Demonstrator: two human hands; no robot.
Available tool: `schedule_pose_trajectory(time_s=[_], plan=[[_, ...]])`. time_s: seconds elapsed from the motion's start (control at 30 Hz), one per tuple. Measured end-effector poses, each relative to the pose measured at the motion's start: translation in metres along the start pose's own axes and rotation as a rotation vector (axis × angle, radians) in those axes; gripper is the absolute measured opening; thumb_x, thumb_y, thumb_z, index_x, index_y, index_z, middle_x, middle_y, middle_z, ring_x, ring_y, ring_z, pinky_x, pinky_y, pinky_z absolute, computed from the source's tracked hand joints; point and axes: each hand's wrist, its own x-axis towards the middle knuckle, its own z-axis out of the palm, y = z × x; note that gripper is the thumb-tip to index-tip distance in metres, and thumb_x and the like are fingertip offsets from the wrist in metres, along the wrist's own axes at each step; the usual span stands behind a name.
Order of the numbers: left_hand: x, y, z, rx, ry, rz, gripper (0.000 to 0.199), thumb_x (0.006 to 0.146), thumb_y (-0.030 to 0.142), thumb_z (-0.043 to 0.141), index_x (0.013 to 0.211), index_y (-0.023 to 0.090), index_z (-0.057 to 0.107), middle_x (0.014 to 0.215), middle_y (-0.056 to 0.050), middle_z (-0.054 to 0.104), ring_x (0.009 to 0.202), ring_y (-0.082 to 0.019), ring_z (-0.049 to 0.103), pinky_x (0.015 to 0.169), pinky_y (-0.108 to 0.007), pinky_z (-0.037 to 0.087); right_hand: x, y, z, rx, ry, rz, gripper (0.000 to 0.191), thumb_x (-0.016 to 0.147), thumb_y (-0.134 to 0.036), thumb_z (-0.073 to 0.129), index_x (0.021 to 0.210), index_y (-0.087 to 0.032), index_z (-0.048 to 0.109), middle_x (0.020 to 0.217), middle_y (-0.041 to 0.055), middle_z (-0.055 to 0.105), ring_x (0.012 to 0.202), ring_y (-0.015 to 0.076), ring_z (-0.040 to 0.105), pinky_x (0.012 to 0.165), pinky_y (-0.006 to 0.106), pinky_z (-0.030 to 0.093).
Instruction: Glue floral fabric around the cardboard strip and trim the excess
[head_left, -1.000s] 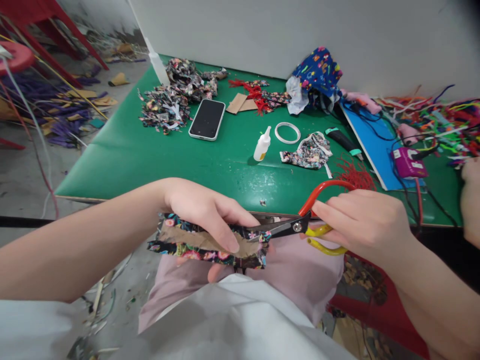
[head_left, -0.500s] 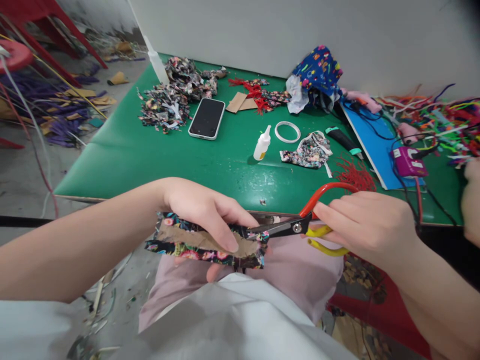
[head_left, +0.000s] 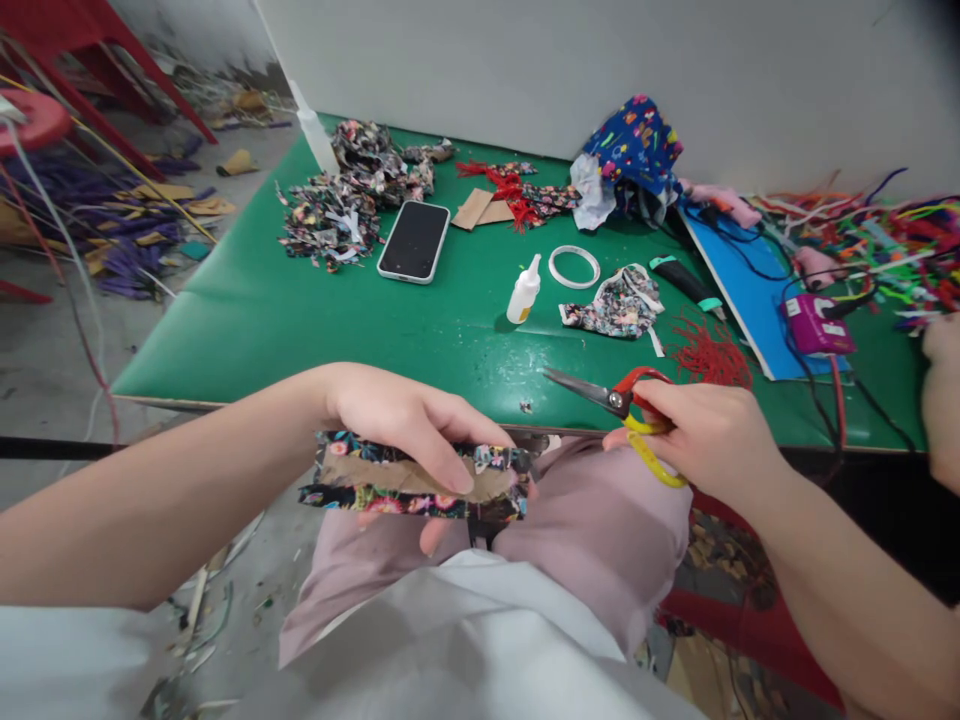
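Held above my lap, a floral fabric-covered cardboard piece [head_left: 375, 475] shows a strip of bare brown board along its middle. My left hand [head_left: 409, 425] grips it, thumb on top and fingers underneath. The scissors [head_left: 616, 398], with red and yellow handles, are in my right hand [head_left: 709, 430]. Their blades look closed and point left over the table's front edge, apart from the fabric. A small white glue bottle [head_left: 523, 292] stands on the green table [head_left: 285, 330] beyond my hands. Near it lie a roll of white tape [head_left: 574, 267] and a floral fabric scrap [head_left: 619, 302].
A phone [head_left: 415, 242], a heap of fabric scraps [head_left: 334, 215] and a tall white bottle [head_left: 316, 140] are at the back left. Red threads [head_left: 709, 350], a cutter [head_left: 686, 286] and a blue board [head_left: 739, 275] lie rightward. Another person's hand [head_left: 943, 350] shows at the right edge.
The scissors have left the fabric's right end and moved up and right, their blades now closed. My left hand still holds the piece in nearly the same place.
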Motion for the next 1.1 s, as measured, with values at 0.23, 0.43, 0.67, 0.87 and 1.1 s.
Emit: schedule_pose_trajectory(time_s=[0.23, 0.43, 0.67, 0.87, 1.1], plan=[[0.01, -0.004, -0.004, 1.173, 0.884, -0.101, 0.032, 0.089, 0.029, 0.035, 0.118, 0.021, 0.049, 0.086, -0.007, 0.063, 0.072, -0.017, 0.06, 0.063, -0.026, 0.044, -0.01, 0.003, 0.018, 0.037, -0.056, 0.144, 0.028, 0.077, -0.047, 0.052, 0.077, -0.019, 0.056, 0.05, -0.0029, 0.054, 0.046, 0.0119, 0.051, 0.047, 0.024, 0.025], [0.009, -0.01, -0.022, 1.45, 1.291, -0.464, 0.045, 0.084, 0.027, 0.048, 0.127, 0.018, 0.037, 0.092, -0.011, 0.06, 0.085, -0.026, 0.061, 0.069, -0.031, 0.044, -0.009, -0.002, 0.019, 0.077, -0.108, 0.247, 0.029, 0.077, -0.048, 0.051, 0.084, -0.021, 0.058, 0.054, -0.0021, 0.057, 0.048, 0.0134, 0.054, 0.046, 0.024, 0.027], [0.014, -0.024, -0.026, 0.209, 0.816, 0.112, 0.034, 0.082, 0.043, 0.049, 0.104, 0.018, 0.044, 0.068, 0.001, 0.056, 0.051, -0.012, 0.057, 0.048, -0.023, 0.046, -0.008, -0.012, 0.021, 0.088, -0.128, 0.209, 0.036, 0.074, -0.048, 0.055, 0.092, -0.017, 0.053, 0.077, 0.005, 0.063, 0.071, 0.0185, 0.059, 0.054, 0.025, 0.035], [0.016, -0.029, -0.004, -0.096, 0.564, 0.3, 0.019, 0.082, 0.032, 0.054, 0.091, 0.015, 0.051, 0.077, -0.003, 0.063, 0.051, -0.009, 0.059, 0.049, -0.02, 0.047, -0.007, -0.015, 0.01, 0.004, -0.08, 0.048, 0.036, 0.073, -0.049, 0.055, 0.086, -0.015, 0.057, 0.073, 0.0054, 0.06, 0.065, 0.0173, 0.054, 0.056, 0.027, 0.035], [0.01, -0.024, 0.009, -0.113, 0.471, 0.285, 0.017, 0.084, 0.03, 0.053, 0.091, 0.015, 0.052, 0.08, -0.005, 0.067, 0.054, -0.011, 0.061, 0.05, -0.019, 0.048, -0.002, -0.014, 0.001, -0.075, 0.032, -0.044, 0.03, 0.076, -0.045, 0.052, 0.077, -0.016, 0.063, 0.06, 0.0026, 0.055, 0.058, 0.0141, 0.049, 0.053, 0.026, 0.027]])
